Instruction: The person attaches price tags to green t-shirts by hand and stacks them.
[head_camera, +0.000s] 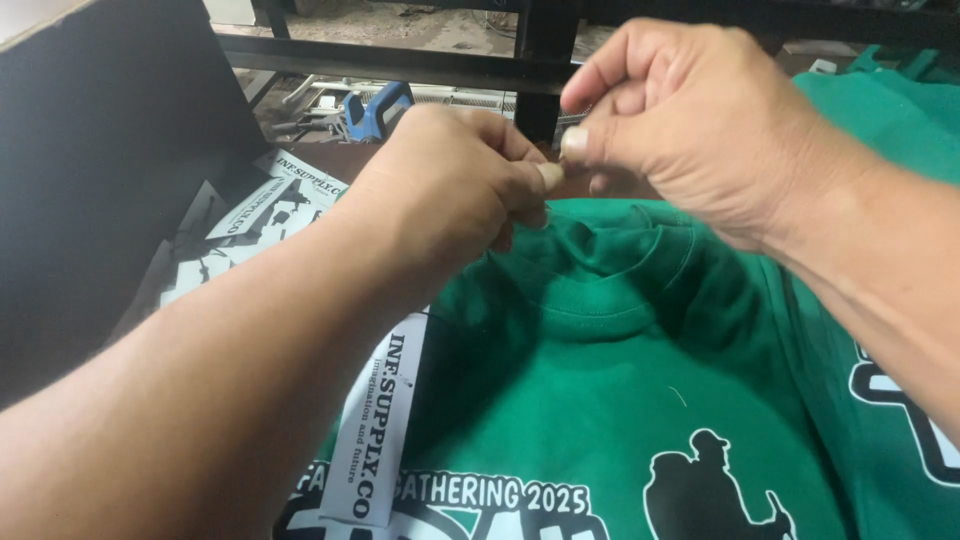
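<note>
We saw a green shirt (600, 400) spread across the lower centre and right of the frame, its collar (600, 300) just below both hands. The left hand (450, 185) was curled shut, thumb and fingers pinched together above the collar; what it pinched was too small to tell. The right hand (690, 120) pinched likewise, its fingertips almost touching the left's. A white printed strip (380, 430) lay on the shirt at lower left, and more white printed pieces (270, 205) lay at left. A blue tool (375, 110) sat in the upper middle.
</note>
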